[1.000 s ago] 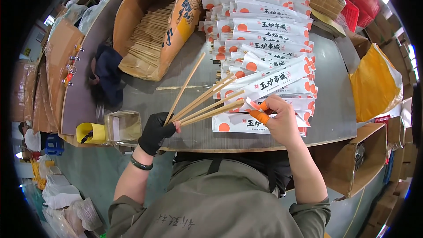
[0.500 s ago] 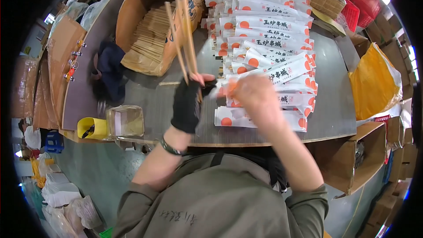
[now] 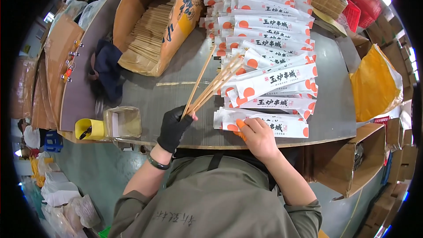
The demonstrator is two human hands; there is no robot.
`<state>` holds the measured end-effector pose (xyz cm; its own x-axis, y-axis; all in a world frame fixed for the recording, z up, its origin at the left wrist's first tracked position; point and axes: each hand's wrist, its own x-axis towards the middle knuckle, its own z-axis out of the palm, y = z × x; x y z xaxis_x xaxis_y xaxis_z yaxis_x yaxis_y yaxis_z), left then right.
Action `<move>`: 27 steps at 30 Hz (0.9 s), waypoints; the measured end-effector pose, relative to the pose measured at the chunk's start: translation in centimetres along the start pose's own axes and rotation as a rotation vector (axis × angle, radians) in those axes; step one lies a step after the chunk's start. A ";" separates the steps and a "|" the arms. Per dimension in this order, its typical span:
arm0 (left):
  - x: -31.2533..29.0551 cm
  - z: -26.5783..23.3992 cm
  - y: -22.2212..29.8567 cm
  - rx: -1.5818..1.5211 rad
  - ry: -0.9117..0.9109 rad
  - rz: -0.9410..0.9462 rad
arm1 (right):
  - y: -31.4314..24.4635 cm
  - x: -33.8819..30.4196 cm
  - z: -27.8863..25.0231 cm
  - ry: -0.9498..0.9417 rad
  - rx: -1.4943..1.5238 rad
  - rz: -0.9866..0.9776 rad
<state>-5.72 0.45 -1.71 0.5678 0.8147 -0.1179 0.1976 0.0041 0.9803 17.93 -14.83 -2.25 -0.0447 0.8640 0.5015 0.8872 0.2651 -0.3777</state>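
Note:
My left hand (image 3: 175,125), in a black fingerless glove, is closed round several wooden chopsticks (image 3: 217,86) that slant up and to the right. One of them stands apart from the bunch. My right hand (image 3: 259,135), with orange covers on its fingertips, is at the nearest pile of white paper chopstick sleeves (image 3: 288,128). Its thumb and fingers are pressed together on the left part of a sleeve there. Beyond it, more sleeves with orange dots and dark lettering (image 3: 275,79) lie overlapped in a long row, some with chopstick ends sticking out at the left.
An open cardboard box (image 3: 176,44) of loose chopsticks lies at the far left of the grey table (image 3: 189,134). Dark cloth (image 3: 108,68), a yellow cup (image 3: 90,128) and a clear box (image 3: 123,122) are on the left. A yellow sack (image 3: 376,83) and an open carton (image 3: 348,161) flank the right edge.
My hands have moved apart and nearer to me. The chopsticks have tipped from upright toward the right. My right hand has come down onto the nearest sleeves.

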 end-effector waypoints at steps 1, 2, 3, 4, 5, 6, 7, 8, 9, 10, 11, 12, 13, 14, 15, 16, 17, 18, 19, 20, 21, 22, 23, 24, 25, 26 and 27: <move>-0.3 -0.4 0.1 0.000 -0.002 0.001 | -0.2 0.5 -0.1 0.023 0.045 0.064; -0.5 -0.8 0.0 -0.057 -0.004 0.004 | -0.2 0.9 -0.3 0.046 0.089 0.128; -0.7 -1.1 0.1 -0.115 -0.006 0.007 | -0.1 1.2 -0.7 0.047 0.087 0.130; -0.9 -1.6 0.3 -0.131 0.018 -0.044 | -0.1 1.6 -1.2 0.049 0.238 0.332; -1.1 -2.1 0.7 -0.126 0.017 -0.042 | 0.0 2.0 -2.0 0.055 0.393 0.533; -1.1 -2.7 1.1 -0.090 -0.006 -0.020 | 0.4 2.5 -3.1 0.042 0.462 0.645; -1.3 -3.2 1.4 -0.056 -0.029 0.000 | 0.3 3.4 -4.0 0.079 0.532 0.720; -1.3 -3.5 2.0 -0.033 -0.046 -0.018 | 0.6 3.8 -4.7 0.052 0.538 0.727; -1.2 -3.9 2.0 -0.033 -0.050 -0.020 | 0.9 4.0 -5.2 0.024 0.543 0.734; -1.1 -4.3 1.9 0.080 -0.083 0.042 | 1.0 4.2 -5.6 0.026 0.542 0.735; -0.9 -4.8 1.9 0.192 -0.116 0.105 | 1.0 4.4 -5.9 -0.007 0.555 0.737; -0.7 -5.2 2.1 0.191 -0.117 0.106 | 1.0 4.5 -6.2 -0.041 0.567 0.738; -0.6 -5.6 2.6 0.220 -0.139 0.104 | 1.0 4.5 -6.4 -0.040 0.568 0.736; -0.4 -6.0 3.1 0.248 -0.159 0.102 | 1.0 4.4 -6.7 -0.078 0.601 0.750; -0.1 -6.6 3.2 0.249 -0.157 0.104 | 1.0 4.4 -6.8 -0.117 0.633 0.764; 0.1 -7.2 3.5 0.333 -0.155 0.147 | 1.0 4.3 -6.9 -0.118 0.634 0.762; 0.2 -7.4 3.8 0.418 -0.152 0.191 | 1.0 4.3 -7.0 -0.131 0.648 0.762; 0.0 -7.4 4.1 0.366 -0.148 0.170 | 0.9 4.2 -7.0 -0.145 0.662 0.761; 0.2 -7.5 4.7 0.366 -0.151 0.172 | 0.8 4.2 -7.2 -0.143 0.661 0.762; 0.4 -7.7 5.3 0.465 -0.243 0.155 | 0.6 4.3 -7.3 -0.195 0.562 0.700; 0.5 -7.8 5.6 0.564 -0.335 0.137 | 0.4 4.4 -7.2 -0.246 0.462 0.637; 0.7 -7.5 5.4 0.566 -0.333 0.141 | 0.2 4.3 -6.8 -0.242 0.461 0.633; 1.0 -6.7 4.9 0.485 -0.339 0.236 | 0.1 4.2 -5.9 -0.111 0.295 0.372; 1.2 -5.6 4.6 0.402 -0.345 0.329 | -0.3 4.4 -5.2 0.018 0.127 0.110; 1.4 -2.9 4.8 0.144 -0.263 0.288 | -0.9 5.2 -4.6 0.018 0.103 0.006; 1.2 0.5 5.6 -0.106 -0.172 0.240 | -2.6 6.4 -3.7 -0.053 0.120 -0.064; 1.8 3.0 4.9 -0.269 -0.178 0.281 | -3.7 7.5 -3.0 -0.126 0.131 -0.138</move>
<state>-1.34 0.14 2.42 0.7039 0.6927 0.1568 -0.1863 -0.0330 0.9819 15.67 -10.64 5.29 -0.2261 0.8602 0.4571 0.8016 0.4309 -0.4143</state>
